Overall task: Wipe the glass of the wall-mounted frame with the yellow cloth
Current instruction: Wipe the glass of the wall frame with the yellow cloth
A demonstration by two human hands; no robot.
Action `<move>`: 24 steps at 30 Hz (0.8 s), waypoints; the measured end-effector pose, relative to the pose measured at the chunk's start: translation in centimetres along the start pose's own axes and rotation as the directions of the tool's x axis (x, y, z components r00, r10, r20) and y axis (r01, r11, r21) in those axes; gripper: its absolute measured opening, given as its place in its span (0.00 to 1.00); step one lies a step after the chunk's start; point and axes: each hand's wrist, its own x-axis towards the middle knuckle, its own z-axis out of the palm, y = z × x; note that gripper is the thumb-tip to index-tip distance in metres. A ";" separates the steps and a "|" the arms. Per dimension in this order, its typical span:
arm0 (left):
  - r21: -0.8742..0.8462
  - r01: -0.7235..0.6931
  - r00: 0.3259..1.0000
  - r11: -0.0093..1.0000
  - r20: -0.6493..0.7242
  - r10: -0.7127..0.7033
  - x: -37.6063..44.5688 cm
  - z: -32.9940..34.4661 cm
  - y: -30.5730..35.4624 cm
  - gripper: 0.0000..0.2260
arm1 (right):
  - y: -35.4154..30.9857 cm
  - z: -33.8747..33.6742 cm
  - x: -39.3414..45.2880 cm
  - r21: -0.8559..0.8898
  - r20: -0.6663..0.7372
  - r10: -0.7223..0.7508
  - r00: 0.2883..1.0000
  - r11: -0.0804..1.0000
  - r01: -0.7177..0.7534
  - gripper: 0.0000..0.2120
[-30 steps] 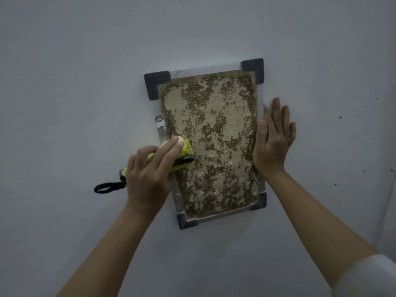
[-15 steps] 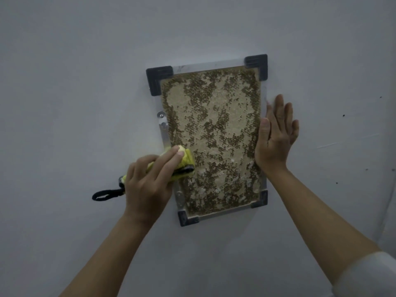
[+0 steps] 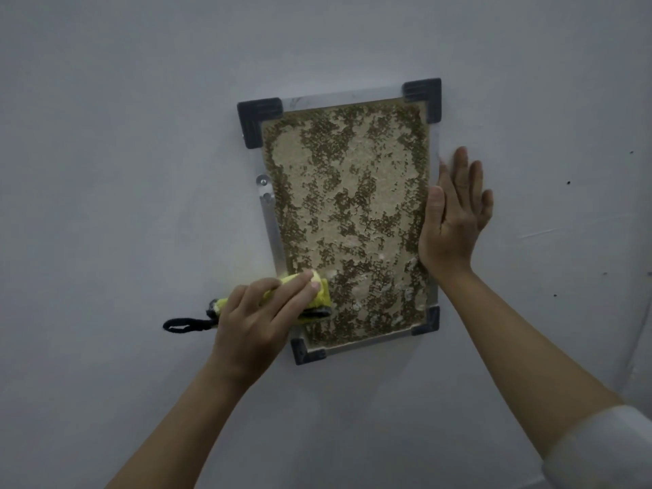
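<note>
Grip, left: your left hand [image 3: 263, 321] is clamped on the yellow cloth [image 3: 310, 289], fingers curled over the top of it and pressing it against the lower left part of the glass.
Grip, right: your right hand [image 3: 453, 215] lies flat and spread, nothing in it, palm against the wall with the thumb along the frame's right edge.
Sleeve: a white sleeve [image 3: 599, 453] covers your right forearm at the lower right corner of the view; your left forearm is bare.
Cloth: bunched, yellow with a dark edge showing under your fingertips; it overlaps the frame's left rail and the glass beside it.
Loop: a black hanging loop [image 3: 187, 325] trails from the cloth's end to the left of your left hand, lying against the wall.
Frame: the wall-mounted frame [image 3: 268, 220] hangs upright on the wall between your 2 hands, a silver rim with 4 dark plastic corner pieces.
Bracket: 2 screw heads sit on the left rail, one above the other, in its upper half.
Glass: the glass [image 3: 352, 213] covers a tan panel mottled with dark brown patches; pale smears show near the lower right corner.
Wall: the wall [image 3: 123, 153] is plain pale grey, with a few small dark specks to the right of your right hand.
</note>
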 end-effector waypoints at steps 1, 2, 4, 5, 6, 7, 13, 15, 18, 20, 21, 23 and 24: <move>-0.013 0.073 0.997 0.997 -0.039 -0.074 0.3 -0.1 -0.1 0.14 | 0.0 0.0 0.1 0.001 -0.001 -0.002 1.000 1.000 0.002 0.18; -0.028 0.151 0.985 0.988 -0.080 -0.153 0.7 -0.2 -0.2 0.14 | 0.1 0.0 0.1 0.003 -0.001 -0.002 1.000 1.000 0.002 0.18; -0.044 0.235 0.963 0.971 -0.127 -0.238 2.0 -0.3 -0.5 0.14 | 0.1 0.0 0.1 0.005 -0.004 0.000 1.000 1.000 0.000 0.18; -0.041 0.232 0.964 0.972 -0.123 -0.236 2.7 -0.2 -0.4 0.15 | 0.1 0.0 0.1 0.005 -0.007 0.000 1.000 1.000 0.000 0.18; -0.031 0.215 0.970 0.976 -0.110 -0.217 3.3 0.0 -0.2 0.16 | 0.2 0.1 0.1 0.006 -0.008 -0.002 1.000 1.000 0.002 0.18; -0.019 0.197 0.975 0.980 -0.098 -0.198 3.8 0.1 0.0 0.16 | 0.2 0.2 0.1 0.007 -0.007 -0.004 1.000 1.000 0.004 0.18; 0.065 -0.008 1.000 0.998 0.006 0.007 3.4 0.2 0.4 0.12 | 0.3 0.3 0.1 0.012 -0.004 -0.007 1.000 1.000 0.007 0.18; 0.061 -0.096 0.995 0.994 0.040 0.094 2.9 0.2 0.3 0.12 | 0.3 0.3 0.0 0.011 -0.001 -0.005 1.000 1.000 0.005 0.18; 0.043 -0.059 0.998 0.997 0.004 0.058 2.3 0.3 0.4 0.12 | 0.3 0.2 0.1 0.008 -0.006 -0.004 1.000 1.000 0.004 0.18; 0.024 0.073 0.995 0.997 -0.072 -0.071 2.2 0.3 0.4 0.12 | 0.3 0.2 0.1 0.010 -0.011 -0.010 1.000 1.000 0.010 0.18; 0.013 0.139 0.984 0.990 -0.112 -0.137 2.4 0.4 0.4 0.13 | 0.3 0.2 0.1 0.012 -0.014 -0.011 1.000 1.000 0.011 0.18; 0.007 0.204 0.967 0.979 -0.157 -0.201 3.0 0.7 0.3 0.16 | 0.3 0.2 0.1 0.016 -0.019 -0.011 1.000 1.000 0.011 0.18; 0.013 0.205 0.966 0.979 -0.162 -0.201 3.3 0.9 0.4 0.16 | 0.3 0.3 0.1 0.016 -0.020 -0.011 1.000 1.000 0.011 0.18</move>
